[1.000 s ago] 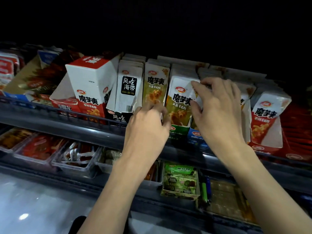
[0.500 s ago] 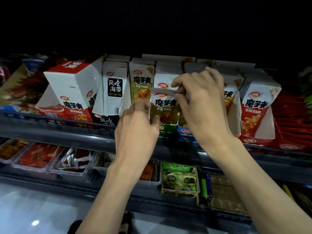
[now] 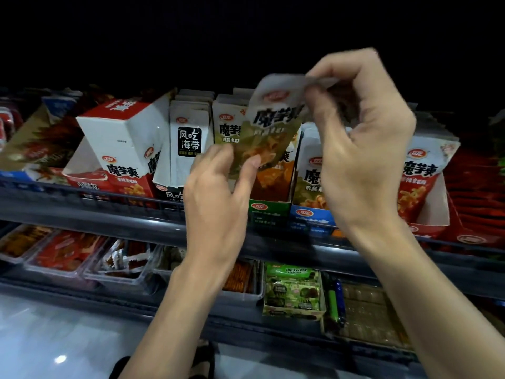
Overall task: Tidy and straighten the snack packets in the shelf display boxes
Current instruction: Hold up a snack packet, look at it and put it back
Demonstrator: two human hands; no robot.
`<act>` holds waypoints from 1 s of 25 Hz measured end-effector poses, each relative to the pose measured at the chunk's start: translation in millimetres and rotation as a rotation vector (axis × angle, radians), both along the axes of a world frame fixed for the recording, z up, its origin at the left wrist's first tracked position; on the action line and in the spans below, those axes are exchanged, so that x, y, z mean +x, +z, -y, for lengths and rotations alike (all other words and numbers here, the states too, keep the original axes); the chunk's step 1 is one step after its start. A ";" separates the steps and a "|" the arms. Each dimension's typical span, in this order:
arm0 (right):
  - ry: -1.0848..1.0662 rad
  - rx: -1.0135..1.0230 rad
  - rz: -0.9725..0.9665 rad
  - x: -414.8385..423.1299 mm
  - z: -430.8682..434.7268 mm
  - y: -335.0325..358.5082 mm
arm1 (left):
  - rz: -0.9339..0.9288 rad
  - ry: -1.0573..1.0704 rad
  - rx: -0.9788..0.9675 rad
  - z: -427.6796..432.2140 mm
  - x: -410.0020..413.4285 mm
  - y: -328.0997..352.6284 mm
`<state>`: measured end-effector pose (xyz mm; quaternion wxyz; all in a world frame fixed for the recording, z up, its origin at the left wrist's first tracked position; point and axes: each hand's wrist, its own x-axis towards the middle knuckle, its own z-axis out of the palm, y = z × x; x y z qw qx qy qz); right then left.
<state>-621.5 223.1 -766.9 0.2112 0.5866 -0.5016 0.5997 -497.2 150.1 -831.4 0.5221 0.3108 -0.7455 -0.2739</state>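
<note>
Green-and-white foil catches the dim light: one packet [image 3: 273, 124] is up in the air, tilted, above and in front of the green box [image 3: 269, 212] on the upper shelf [image 3: 109, 214]. The right hand [image 3: 363, 149] pinches its white top edge between thumb and fingertips. The left hand [image 3: 216, 198] pinches the lower end, thumb on the front face. Both hands grasp that one packet, and it touches nothing else that I can make out. Behind it more packets stand in the green box, and the blue box [image 3: 310, 216] just beside holds its own row.

To my eye the step is squaring this packet and setting it back. I would turn it upright first, label forward. Then the left hand can steer the bottom edge into the front of the green box while the right lowers it from the top. Go slowly: soft foil buckles if pushed from above, and neighbours may tip. Check that it matches the green row, not the blue.
</note>
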 end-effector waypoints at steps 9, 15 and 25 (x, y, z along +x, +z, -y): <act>0.246 0.160 0.488 -4.2 -7.1 1.9 | -0.240 -0.305 0.013 -13.0 4.9 3.5; 0.229 0.207 0.499 -1.0 -11.0 2.5 | -0.222 -0.287 0.019 -13.7 5.7 3.7; 0.243 0.268 0.483 0.8 -12.1 1.8 | -0.096 -0.124 0.047 -4.5 9.0 2.8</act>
